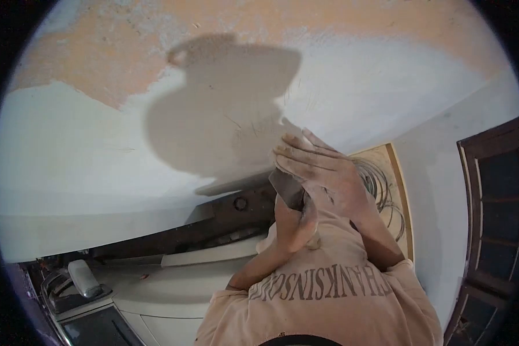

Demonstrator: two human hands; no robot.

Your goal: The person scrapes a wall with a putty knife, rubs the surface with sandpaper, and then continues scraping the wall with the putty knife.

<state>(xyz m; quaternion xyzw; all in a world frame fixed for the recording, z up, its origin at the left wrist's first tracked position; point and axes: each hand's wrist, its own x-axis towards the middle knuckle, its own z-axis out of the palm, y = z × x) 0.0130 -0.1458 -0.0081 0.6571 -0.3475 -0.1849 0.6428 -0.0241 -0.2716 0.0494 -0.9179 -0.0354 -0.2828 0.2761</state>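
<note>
My left hand (297, 226) is closed around the lower part of a dark, flat, straight-edged piece like sandpaper (286, 187); the thumb side shows and the other fingers are largely hidden behind it. My right hand (326, 173) lies right over the piece's upper edge, its dusty fingers stretched out toward the wall (98, 132). Both hands are close together in front of my chest. White coating covers much of the wall, with bare orange patches higher up, and the shadow of my head and body falls across it.
Below left is a pale car (173, 294) with its side mirror (83, 278). A dark ledge (225, 216) runs along the wall's foot. Coiled cable (375, 181) hangs against a wood-framed board (406, 202) on the right. Farther right is a dark wooden door (473, 202).
</note>
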